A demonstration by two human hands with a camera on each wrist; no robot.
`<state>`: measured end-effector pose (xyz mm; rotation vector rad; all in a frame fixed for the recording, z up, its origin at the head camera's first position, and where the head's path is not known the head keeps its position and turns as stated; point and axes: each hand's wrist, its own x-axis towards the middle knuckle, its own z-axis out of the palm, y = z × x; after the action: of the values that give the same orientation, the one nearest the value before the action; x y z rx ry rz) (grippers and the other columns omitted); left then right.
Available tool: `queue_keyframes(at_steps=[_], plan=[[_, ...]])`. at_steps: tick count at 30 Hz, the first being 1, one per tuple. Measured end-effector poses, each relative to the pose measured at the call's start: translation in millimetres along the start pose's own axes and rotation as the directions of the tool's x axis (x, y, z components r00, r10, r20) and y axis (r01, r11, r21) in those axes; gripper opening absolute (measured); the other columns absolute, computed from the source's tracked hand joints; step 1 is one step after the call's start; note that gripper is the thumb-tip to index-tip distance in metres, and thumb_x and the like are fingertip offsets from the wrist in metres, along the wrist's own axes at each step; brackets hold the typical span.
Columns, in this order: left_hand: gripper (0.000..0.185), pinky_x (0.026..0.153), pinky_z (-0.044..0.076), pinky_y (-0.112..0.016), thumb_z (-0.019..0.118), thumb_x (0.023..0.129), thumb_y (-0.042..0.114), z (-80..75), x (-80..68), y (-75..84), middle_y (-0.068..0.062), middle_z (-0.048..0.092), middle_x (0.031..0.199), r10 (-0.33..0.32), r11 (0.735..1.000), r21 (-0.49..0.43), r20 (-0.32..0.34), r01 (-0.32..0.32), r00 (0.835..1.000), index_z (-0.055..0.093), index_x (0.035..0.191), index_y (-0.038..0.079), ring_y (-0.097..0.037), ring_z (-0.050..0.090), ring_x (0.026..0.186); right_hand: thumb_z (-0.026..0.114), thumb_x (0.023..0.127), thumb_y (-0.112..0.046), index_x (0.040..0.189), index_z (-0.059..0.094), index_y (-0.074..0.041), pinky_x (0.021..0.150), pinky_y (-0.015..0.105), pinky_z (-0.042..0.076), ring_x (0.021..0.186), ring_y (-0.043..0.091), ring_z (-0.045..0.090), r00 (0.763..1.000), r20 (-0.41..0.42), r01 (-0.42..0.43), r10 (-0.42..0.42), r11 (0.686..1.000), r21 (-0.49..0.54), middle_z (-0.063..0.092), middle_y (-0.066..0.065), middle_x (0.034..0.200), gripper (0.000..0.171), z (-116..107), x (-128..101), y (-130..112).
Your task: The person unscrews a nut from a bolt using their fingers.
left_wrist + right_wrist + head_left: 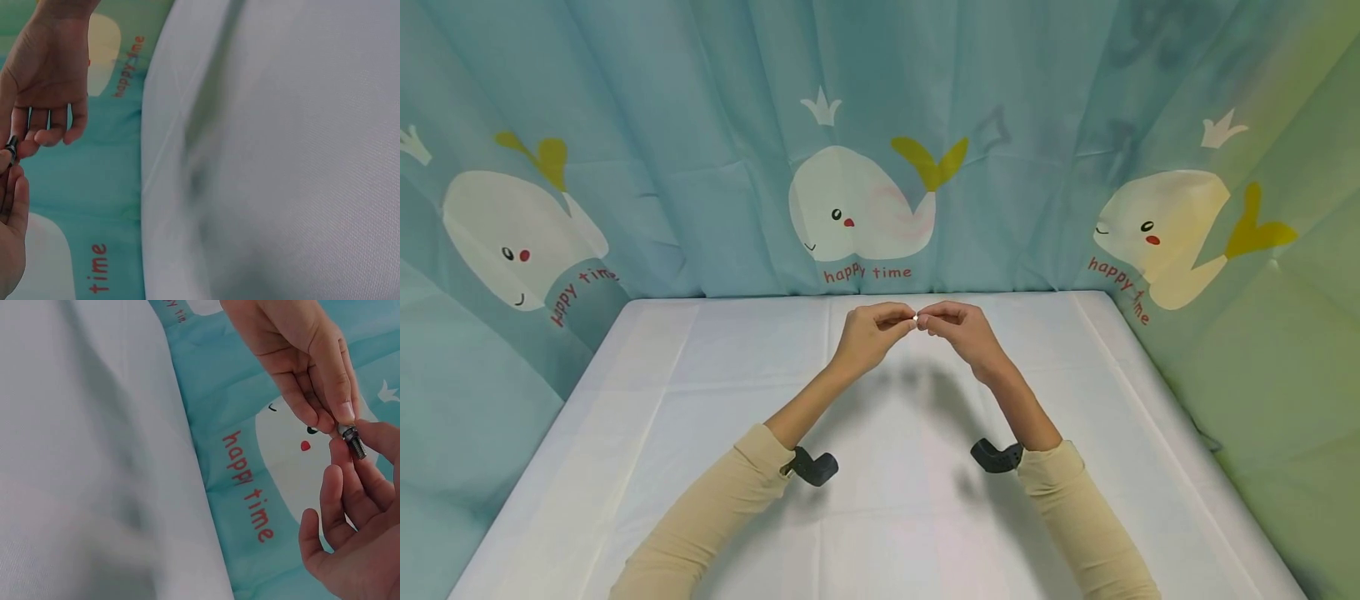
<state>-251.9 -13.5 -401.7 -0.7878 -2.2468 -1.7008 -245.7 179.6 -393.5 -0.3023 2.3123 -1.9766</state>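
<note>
We held a small threaded bolt between both hands, raised above the far, twelve-o'clock part of the white table, well clear of its cloth. Our left hand had its thumb and forefinger curled and pressed onto one end, where a nut or head sat, and our right hand pinched the threaded shank from the three-o'clock side, its other fingers loosely curled beneath. In the head view the piece showed only as a pale speck where the fingertips met; the right wrist view showed the threads plainly, while the left wrist view gave only a dark sliver at the nine-o'clock edge.

We judged the chief risk to be a drop. So little of the metal lay under each fingertip that a slight twist out of line, or a loosened pinch on either side, could have let the bolt slip, fall to the cloth and roll toward the whale-printed curtain at twelve o'clock, where it would have been hard to find. If the nut was being turned, a tilted start could have crossed the threads and jammed it. We could not tell whether the nut was already engaged or merely touching. The fingers also hid the joint from the head view.
</note>
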Motion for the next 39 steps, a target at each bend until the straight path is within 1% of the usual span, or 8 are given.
queue_keyframes(at_steps=[6, 13, 18, 23, 28, 32, 36, 39], plan=[[0.008, 0.076, 0.058, -0.026, 0.074, 0.091, 0.005, 0.1, 0.1, -0.5, -0.007, 0.074, 0.092, -0.017, 1.0, 0.005, 0.0, 0.017, 1.0, 0.076, 0.098, 0.001, -0.015, 0.072, 0.085, 0.071, 0.093, -0.013, 0.115, 0.069, 0.001, 0.097, 0.041, 0.049, 0.104, 0.023, 0.064, 1.0, 0.003, 0.007, -0.007, 1.0, 0.0, 0.07, 0.007, 0.11, 0.026, -0.3, 0.2, 0.9], [0.009, 0.077, 0.058, -0.028, 0.075, 0.09, 0.005, -0.1, -1.3, 0.1, -0.009, 0.074, 0.092, -0.019, 1.0, 0.003, -0.01, 0.019, 1.0, 0.076, 0.098, 0.0, -0.02, 0.072, 0.086, 0.071, 0.092, -0.006, 0.117, 0.065, 0.004, 0.092, 0.037, 0.051, 0.1, 0.023, 0.064, 0.998, 0.035, 0.049, -0.048, 0.998, -0.027, 0.064, 0.012, 0.116, 0.028, -0.8, 0.0, -0.3], [0.009, 0.076, 0.059, -0.027, 0.074, 0.09, 0.004, 0.1, -1.1, 1.1, -0.009, 0.074, 0.092, -0.022, 1.0, 0.001, -0.014, 0.022, 1.0, 0.076, 0.098, 0.0, -0.019, 0.072, 0.085, 0.068, 0.096, -0.017, 0.123, 0.062, -0.001, 0.092, 0.037, 0.049, 0.1, 0.023, 0.061, 0.999, 0.034, 0.031, -0.03, 0.998, -0.05, 0.064, 0.009, 0.115, 0.032, -1.4, 1.1, -0.9], [0.009, 0.075, 0.059, -0.027, 0.074, 0.09, 0.003, 0.6, -1.1, 0.4, -0.009, 0.074, 0.092, -0.01, 1.0, -0.009, -0.008, 0.01, 1.0, 0.076, 0.098, -0.001, -0.018, 0.072, 0.084, 0.067, 0.098, -0.025, 0.111, 0.07, 0.0, 0.09, 0.038, 0.049, 0.097, 0.024, 0.06, 1.0, 0.011, -0.012, 0.012, 0.999, -0.039, 0.069, 0.007, 0.101, 0.029, -1.0, 2.3, -1.5], [0.009, 0.076, 0.059, -0.027, 0.073, 0.091, 0.004, 0.8, -1.8, -0.2, -0.008, 0.075, 0.092, -0.015, 1.0, 0.002, -0.003, 0.015, 1.0, 0.076, 0.098, 0.0, -0.017, 0.073, 0.085, 0.069, 0.095, -0.015, 0.109, 0.07, 0.001, 0.096, 0.043, 0.048, 0.099, 0.022, 0.063, 1.0, 0.013, -0.005, 0.005, 1.0, -0.016, 0.07, 0.004, 0.102, 0.022, -1.3, 0.7, -1.6], [0.01, 0.076, 0.059, -0.027, 0.073, 0.092, 0.006, 0.7, -2.2, 0.6, -0.007, 0.075, 0.093, -0.018, 1.0, 0.018, -0.006, 0.018, 1.0, 0.076, 0.099, 0.001, -0.016, 0.072, 0.085, 0.07, 0.093, -0.01, 0.111, 0.069, 0.001, 0.096, 0.046, 0.049, 0.098, 0.021, 0.064, 0.999, 0.024, 0.039, -0.038, 0.999, -0.018, 0.069, 0.003, 0.106, 0.021, -1.8, -0.4, -1.0], [0.009, 0.076, 0.059, -0.027, 0.073, 0.091, 0.006, 0.8, -1.9, 0.8, -0.007, 0.075, 0.092, -0.018, 1.0, 0.017, -0.008, 0.018, 1.0, 0.076, 0.099, 0.001, -0.017, 0.072, 0.085, 0.07, 0.092, -0.005, 0.11, 0.067, 0.003, 0.092, 0.043, 0.051, 0.094, 0.022, 0.064, 0.997, 0.031, 0.068, -0.067, 0.998, -0.015, 0.066, 0.006, 0.108, 0.02, -1.4, -0.9, -1.8], [0.009, 0.077, 0.059, -0.027, 0.073, 0.091, 0.004, 0.9, -1.8, 0.3, -0.008, 0.074, 0.092, -0.015, 1.0, 0.01, -0.012, 0.015, 1.0, 0.076, 0.098, 0.0, -0.018, 0.072, 0.085, 0.07, 0.092, -0.006, 0.116, 0.063, 0.002, 0.091, 0.041, 0.051, 0.097, 0.024, 0.064, 0.997, 0.044, 0.062, -0.061, 0.998, -0.018, 0.062, 0.008, 0.115, 0.027, -0.5, -1.2, -3.1]])
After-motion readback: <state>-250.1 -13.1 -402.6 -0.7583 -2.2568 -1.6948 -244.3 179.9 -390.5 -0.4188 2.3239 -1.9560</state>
